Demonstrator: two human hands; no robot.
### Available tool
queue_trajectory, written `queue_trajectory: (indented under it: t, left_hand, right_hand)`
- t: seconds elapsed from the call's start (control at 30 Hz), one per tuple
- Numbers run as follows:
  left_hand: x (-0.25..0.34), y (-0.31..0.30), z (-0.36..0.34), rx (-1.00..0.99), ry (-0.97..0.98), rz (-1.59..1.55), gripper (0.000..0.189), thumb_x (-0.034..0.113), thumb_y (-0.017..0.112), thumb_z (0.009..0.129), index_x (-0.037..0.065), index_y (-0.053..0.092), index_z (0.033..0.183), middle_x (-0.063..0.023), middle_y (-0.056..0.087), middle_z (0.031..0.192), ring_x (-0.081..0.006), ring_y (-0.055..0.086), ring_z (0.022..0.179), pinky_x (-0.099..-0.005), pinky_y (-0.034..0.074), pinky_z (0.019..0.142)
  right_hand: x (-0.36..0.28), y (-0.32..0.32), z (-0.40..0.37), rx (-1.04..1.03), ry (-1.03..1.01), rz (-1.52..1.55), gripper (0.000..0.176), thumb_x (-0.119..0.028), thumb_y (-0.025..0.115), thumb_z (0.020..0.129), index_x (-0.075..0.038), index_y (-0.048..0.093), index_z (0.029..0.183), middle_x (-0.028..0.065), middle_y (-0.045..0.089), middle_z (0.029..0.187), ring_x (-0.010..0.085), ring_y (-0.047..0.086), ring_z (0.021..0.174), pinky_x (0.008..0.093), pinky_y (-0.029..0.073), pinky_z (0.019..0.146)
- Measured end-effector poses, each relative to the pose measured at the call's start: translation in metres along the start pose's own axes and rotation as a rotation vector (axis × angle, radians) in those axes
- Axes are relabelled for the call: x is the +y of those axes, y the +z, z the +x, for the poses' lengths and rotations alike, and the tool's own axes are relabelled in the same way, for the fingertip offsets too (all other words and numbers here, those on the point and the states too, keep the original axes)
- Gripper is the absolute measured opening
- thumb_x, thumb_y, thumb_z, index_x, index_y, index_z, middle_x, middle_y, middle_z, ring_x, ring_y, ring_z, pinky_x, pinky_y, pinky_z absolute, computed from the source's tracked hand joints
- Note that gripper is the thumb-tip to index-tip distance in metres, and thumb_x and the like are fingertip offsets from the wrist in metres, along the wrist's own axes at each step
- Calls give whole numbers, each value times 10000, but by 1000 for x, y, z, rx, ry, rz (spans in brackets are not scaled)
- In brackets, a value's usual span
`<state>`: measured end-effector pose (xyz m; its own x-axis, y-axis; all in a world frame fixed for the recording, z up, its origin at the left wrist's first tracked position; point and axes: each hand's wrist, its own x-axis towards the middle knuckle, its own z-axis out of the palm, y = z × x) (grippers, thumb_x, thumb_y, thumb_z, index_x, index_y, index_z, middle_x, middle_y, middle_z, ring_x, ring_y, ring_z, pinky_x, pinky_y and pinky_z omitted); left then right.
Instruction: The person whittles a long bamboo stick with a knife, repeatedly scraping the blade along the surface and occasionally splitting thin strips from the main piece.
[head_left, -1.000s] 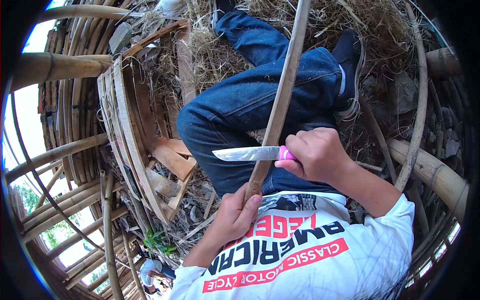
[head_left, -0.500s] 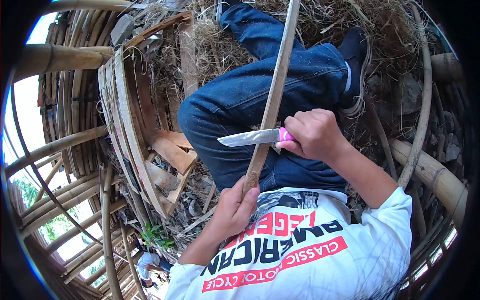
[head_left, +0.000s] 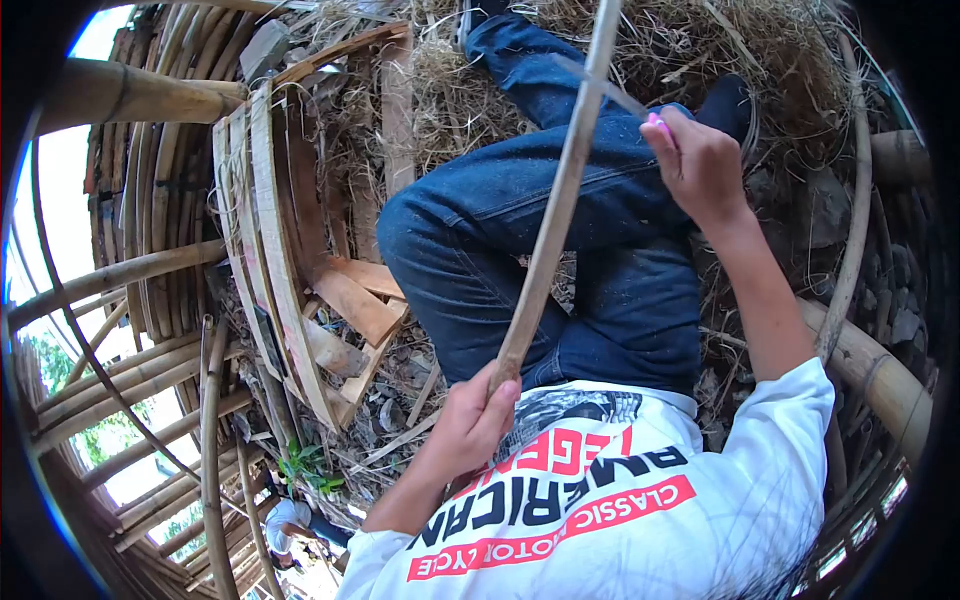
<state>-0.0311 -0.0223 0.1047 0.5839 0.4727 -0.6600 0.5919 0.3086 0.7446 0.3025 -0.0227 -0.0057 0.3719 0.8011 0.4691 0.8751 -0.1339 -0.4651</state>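
My left hand (head_left: 472, 422) is closed around the near end of a long wooden strip (head_left: 552, 225), close to my shirt. From there the strip runs up and away over my legs to the top of the view. My right hand (head_left: 703, 165) grips the pink handle of a knife (head_left: 628, 101), out above my crossed shin. The blade, smeared by motion, points left and overlaps the strip in this view. My jeans (head_left: 480, 215) lie under both hands.
Several cut wooden slats (head_left: 265, 220) lean on the left beside offcut blocks (head_left: 357, 300). Bamboo poles (head_left: 150, 95) wall the left side, and a thick bamboo pole (head_left: 880, 370) lies right. Dry grass (head_left: 690, 40) covers the ground ahead. Another person (head_left: 290, 525) is at lower left.
My right hand has moved the knife away from me along the strip, from near my lap to beyond my knee. The left hand keeps its hold on the strip's near end.
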Motion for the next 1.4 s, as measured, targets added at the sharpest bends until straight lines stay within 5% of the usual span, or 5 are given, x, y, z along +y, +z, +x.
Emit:
queue_trajectory:
  t: [0.47,0.8,0.97,1.13,1.4]
  left_hand:
    - [-4,-23,19,-26,34,-374,259,311,423,1032,63,437,957,-5,427,581,-74,400,427,-213,342,371]
    - [-14,-28,46,224,194,180,138,177,458,1009,72,490,926,42,415,632,-33,377,525,-206,318,462]
    - [-5,-39,50,431,300,393,181,177,573,943,12,500,919,-117,478,599,-177,439,528,-333,383,520]
    - [5,-46,57,539,320,392,190,175,610,911,19,503,927,-115,504,600,-188,483,515,-343,402,515]
    - [11,-46,70,607,430,466,226,129,667,849,24,479,915,-169,591,646,-328,584,531,-396,431,503]
  right_hand:
    - [-49,5,-57,-94,409,598,411,-361,490,988,-21,513,758,178,470,567,376,535,524,388,365,475]
    - [-49,-8,-66,-138,472,718,391,-356,486,991,-3,571,847,157,480,556,285,525,484,354,377,483]
    - [-49,-18,-49,-151,436,844,346,-289,461,995,2,567,839,77,517,630,140,496,548,296,376,523]
    - [-61,-21,-46,-154,572,1103,337,-308,480,1007,-39,568,824,-50,409,654,30,352,598,216,282,526]
    - [-65,-32,-43,-257,556,1202,287,-268,446,1005,-36,612,981,-81,371,651,1,298,562,192,233,482]
